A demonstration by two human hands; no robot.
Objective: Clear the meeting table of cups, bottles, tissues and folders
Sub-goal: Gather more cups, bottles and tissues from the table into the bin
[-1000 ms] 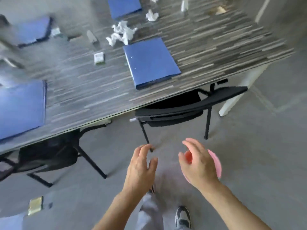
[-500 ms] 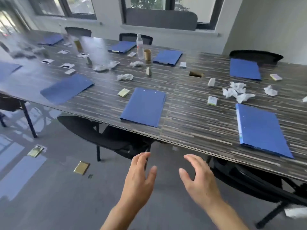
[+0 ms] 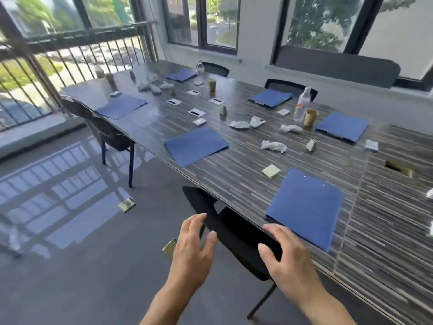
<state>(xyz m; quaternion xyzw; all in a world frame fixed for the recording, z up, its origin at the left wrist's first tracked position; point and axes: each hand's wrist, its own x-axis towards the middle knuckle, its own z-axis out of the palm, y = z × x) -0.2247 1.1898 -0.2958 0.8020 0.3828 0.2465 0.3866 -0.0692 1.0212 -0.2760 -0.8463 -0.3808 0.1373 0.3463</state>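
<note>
Hands empty — folders seemingly untouched

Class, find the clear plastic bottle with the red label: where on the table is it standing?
In the head view, the bottle stands upright toward the table's far right, just left of a brown paper cup, between two blue folders.

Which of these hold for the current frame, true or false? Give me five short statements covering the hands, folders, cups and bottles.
1. Both hands are empty. True: the left hand and right hand are open, holding nothing.
2. The nearest flat blue folder lies on the striped wood-grain meeting table. True.
3. The clear plastic bottle lies on its side. False: it stands upright.
4. The brown paper cup stands right beside that bottle. True.
5. The crumpled white tissues are already gone from the table. False: several remain.
</note>
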